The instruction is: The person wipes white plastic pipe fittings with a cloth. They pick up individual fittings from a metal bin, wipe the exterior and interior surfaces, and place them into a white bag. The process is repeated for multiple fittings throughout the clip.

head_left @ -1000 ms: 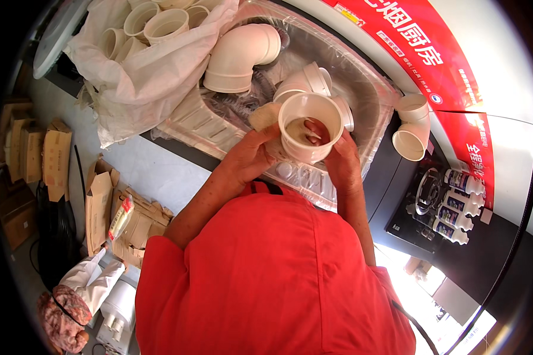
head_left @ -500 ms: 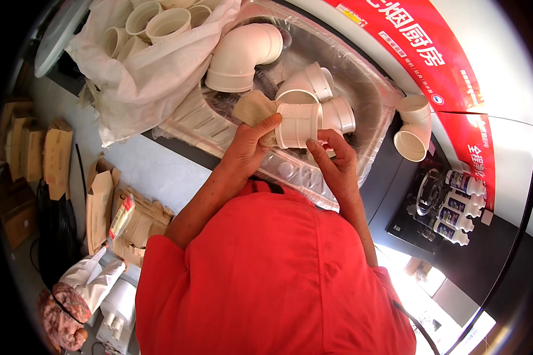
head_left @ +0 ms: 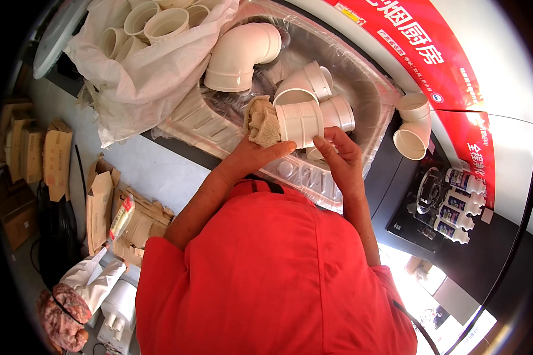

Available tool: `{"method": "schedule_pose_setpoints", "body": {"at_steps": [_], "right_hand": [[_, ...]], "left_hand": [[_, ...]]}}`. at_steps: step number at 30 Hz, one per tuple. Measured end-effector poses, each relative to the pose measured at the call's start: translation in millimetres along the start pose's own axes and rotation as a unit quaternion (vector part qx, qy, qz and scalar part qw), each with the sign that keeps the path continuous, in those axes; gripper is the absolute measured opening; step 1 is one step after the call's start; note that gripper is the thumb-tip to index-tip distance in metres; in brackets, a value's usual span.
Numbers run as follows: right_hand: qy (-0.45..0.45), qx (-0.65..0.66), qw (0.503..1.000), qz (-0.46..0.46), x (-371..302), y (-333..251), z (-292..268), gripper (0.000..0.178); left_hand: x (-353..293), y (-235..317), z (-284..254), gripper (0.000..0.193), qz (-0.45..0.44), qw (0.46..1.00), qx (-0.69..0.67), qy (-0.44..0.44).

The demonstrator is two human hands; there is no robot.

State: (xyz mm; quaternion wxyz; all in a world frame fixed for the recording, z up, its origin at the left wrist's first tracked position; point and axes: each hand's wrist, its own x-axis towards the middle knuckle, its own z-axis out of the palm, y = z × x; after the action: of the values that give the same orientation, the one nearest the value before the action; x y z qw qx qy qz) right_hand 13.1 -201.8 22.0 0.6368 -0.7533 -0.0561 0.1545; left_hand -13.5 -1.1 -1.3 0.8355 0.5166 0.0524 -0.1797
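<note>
A short white plastic pipe fitting [head_left: 300,123] is held between my hands over the near edge of a plastic-wrapped sink [head_left: 370,139]. My left hand [head_left: 256,155] is closed on a crumpled beige cloth [head_left: 263,122], which presses against the fitting's left end; its thumb lies along the fitting's lower side. The thumb and fingers of my right hand [head_left: 341,157] pinch the fitting's right rim. Just beyond, in the sink, lie a large white pipe elbow [head_left: 243,56], a second fitting [head_left: 305,83] and a third, smaller one [head_left: 337,112].
A white sack [head_left: 142,83] full of pipe fittings stands at the left. On the dark counter at the right are another elbow [head_left: 413,127] and several bottles [head_left: 456,207] on a black hob. Cardboard boxes [head_left: 103,198] and a person [head_left: 71,310] are at the lower left.
The cloth has bunched up at the fitting's left end. My left thumb has slid down from the fitting's upper left to its lower side, and the fitting has tilted slightly.
</note>
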Motion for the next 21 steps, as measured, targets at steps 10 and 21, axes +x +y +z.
{"method": "schedule_pose_setpoints", "body": {"at_steps": [10, 21], "right_hand": [[0.025, 0.039, 0.999, -0.017, 4, 4, 1, 0.023], [0.044, 0.010, 0.998, -0.044, 3, 10, 2, 0.022]], "left_hand": [[8, -9, -2, 0.054, -0.040, 0.997, -0.062, 0.024], [19, -16, 0, 0.035, -0.025, 0.965, -0.260, 0.032]]}}
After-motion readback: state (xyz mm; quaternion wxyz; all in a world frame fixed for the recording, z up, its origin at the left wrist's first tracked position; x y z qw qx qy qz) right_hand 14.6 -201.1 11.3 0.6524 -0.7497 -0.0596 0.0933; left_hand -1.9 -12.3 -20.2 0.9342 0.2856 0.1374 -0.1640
